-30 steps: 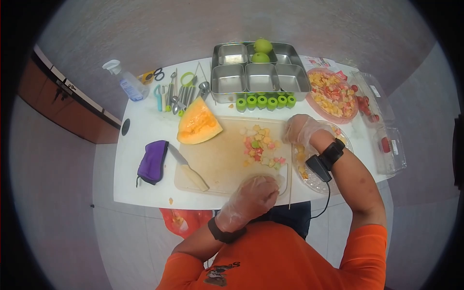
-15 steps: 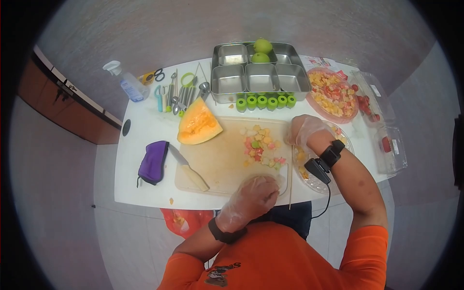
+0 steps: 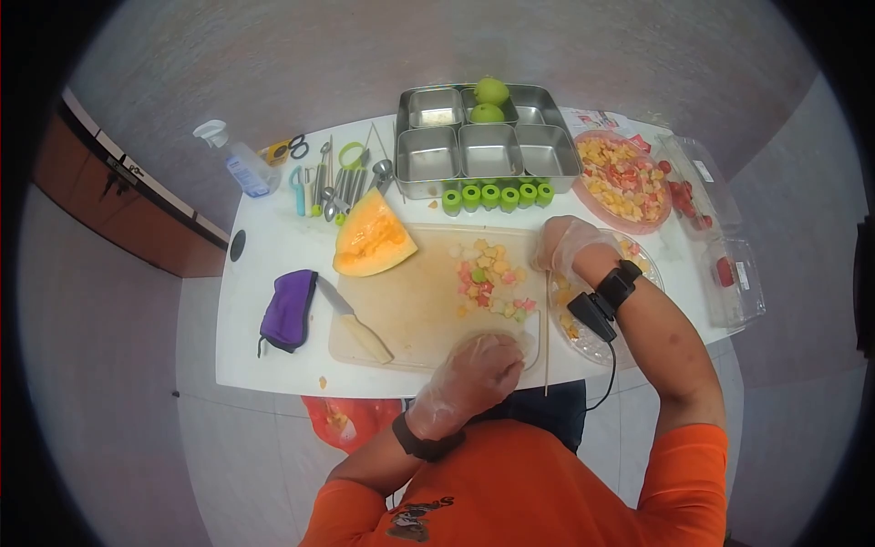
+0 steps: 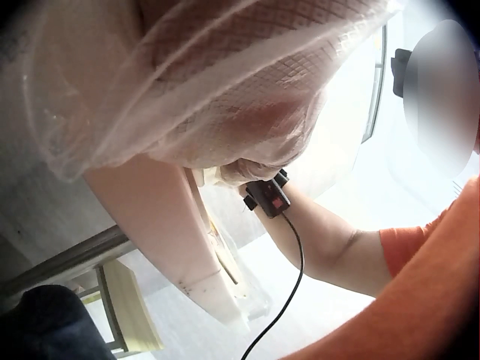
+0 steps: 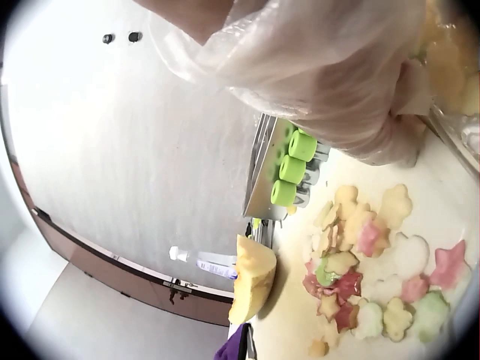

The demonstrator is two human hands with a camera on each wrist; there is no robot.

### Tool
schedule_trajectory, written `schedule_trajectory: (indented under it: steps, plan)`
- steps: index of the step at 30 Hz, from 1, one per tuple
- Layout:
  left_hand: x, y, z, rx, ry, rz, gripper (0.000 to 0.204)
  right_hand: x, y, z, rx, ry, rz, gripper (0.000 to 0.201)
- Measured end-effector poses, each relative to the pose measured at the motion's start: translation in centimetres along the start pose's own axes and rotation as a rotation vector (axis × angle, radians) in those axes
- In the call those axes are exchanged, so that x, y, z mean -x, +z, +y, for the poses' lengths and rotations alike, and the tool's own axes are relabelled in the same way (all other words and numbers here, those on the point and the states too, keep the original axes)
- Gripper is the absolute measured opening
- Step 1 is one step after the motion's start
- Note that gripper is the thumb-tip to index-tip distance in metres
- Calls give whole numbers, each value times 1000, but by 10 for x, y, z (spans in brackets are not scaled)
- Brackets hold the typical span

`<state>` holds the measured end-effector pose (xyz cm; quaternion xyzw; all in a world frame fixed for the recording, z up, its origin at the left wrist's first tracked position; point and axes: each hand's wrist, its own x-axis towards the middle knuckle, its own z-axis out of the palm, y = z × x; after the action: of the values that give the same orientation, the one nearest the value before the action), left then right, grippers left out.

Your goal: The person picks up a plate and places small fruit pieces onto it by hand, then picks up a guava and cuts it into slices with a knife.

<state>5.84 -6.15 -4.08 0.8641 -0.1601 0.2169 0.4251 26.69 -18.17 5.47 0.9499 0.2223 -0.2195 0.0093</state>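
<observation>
My left hand [image 3: 474, 378], in a clear plastic glove, is held over the front edge of the cutting board [image 3: 410, 333] with fingers bent; what lies inside them cannot be told. My gloved right hand [image 3: 572, 246] is at the board's right edge, beside the clear plastic tray [image 3: 597, 351], its fingertips low and hidden from the wrist camera. Below it, a thin stick [image 3: 546, 351] lies along the board's side. Between the hands is a group of small star- and flower-shaped fruit pieces [image 5: 352, 289] in yellow, pink, green and white.
A melon wedge [image 3: 372, 239] and a knife [image 3: 365, 335] lie on the board's left. Behind stand green-topped cutters [image 3: 489, 198] and a steel tray [image 3: 428, 189]. A pink plate [image 3: 583, 205] holds cut fruit. Left are a purple pouch [image 3: 289, 310] and spray bottle [image 3: 244, 171].
Both hands keep nearly the same place. The head view has shifted slightly.
</observation>
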Motion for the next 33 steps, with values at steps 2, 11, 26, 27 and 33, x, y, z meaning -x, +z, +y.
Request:
schedule_trajectory:
  steps: [2,11,26,27,33]
  plan:
    - [0,0,0,-3,0,3,12,-7,3,0,28,-15,-17,35]
    - [-1,-2,1,6,-1,-7,12,24,-10,45,-210,-131,148,29]
    - [-2,-1,1,2,9,-34,13,54,60,72,-384,133,114,34]
    - [-2,-1,2,5,-4,-45,14,54,59,70,-341,129,120,34]
    - [-1,1,-1,11,12,-34,14,54,63,64,-123,95,152,36]
